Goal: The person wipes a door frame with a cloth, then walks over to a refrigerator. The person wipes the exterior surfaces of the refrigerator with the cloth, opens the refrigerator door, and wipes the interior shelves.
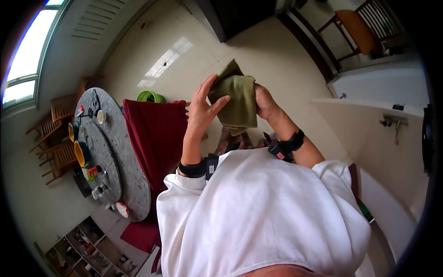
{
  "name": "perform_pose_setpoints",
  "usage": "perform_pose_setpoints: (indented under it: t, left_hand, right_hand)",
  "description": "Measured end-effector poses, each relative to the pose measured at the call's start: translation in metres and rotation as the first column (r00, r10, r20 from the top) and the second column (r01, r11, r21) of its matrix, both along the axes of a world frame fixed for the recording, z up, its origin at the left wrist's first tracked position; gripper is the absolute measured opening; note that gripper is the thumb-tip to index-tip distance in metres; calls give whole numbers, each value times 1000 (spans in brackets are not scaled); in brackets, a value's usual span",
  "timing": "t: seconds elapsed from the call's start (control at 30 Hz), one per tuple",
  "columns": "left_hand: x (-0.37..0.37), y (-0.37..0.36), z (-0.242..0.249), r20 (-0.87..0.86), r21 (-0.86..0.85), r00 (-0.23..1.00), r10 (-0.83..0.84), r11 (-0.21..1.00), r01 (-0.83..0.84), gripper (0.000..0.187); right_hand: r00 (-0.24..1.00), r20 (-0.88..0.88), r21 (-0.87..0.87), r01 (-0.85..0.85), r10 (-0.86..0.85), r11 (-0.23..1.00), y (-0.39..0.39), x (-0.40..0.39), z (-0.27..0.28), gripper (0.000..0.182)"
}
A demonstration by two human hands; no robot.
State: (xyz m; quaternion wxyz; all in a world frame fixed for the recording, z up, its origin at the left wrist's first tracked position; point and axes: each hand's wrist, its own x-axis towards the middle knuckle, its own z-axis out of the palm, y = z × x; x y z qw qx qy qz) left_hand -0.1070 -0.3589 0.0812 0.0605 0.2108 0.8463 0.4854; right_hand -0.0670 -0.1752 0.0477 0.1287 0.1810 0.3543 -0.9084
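A folded olive-green cloth (236, 99) is held up in front of my body, above the floor. My right hand (267, 104) grips its right edge, with the fingers partly hidden behind the fabric. At the left edge is my left hand (205, 104), its fingers stretched out and the thumb apart, lying over the front of the cloth. One corner of the fabric points up at the top, and the lower edge shows stacked layers.
To the left, dark red fabric (152, 134) hangs beside a grey speckled round table (131, 184) bearing bowls and small items. A green bucket (151, 96) stands on the tiled floor behind. Wooden chairs (60, 154) line the far left. A white cabinet door (364, 124) is at right.
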Motion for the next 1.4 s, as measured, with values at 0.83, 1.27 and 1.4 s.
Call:
perform_pose_setpoints:
  t: [0.83,1.27,1.4]
  left_hand:
    - [-325,14,55,-459,-124,888,-45,992,-14,52]
    - [-491,13,160,-764,93,607,216,969,-227,69]
    - [-551,44,173,-843,-11,538,27,998,-68,90]
  right_hand:
    - [738,-392,759,-78,549,646,-33,-325,36,73]
    - [169,-983,97,809,-71,580,27,-527,188,67]
    - [110,-906,121,993,410,0,15,-578,251,61]
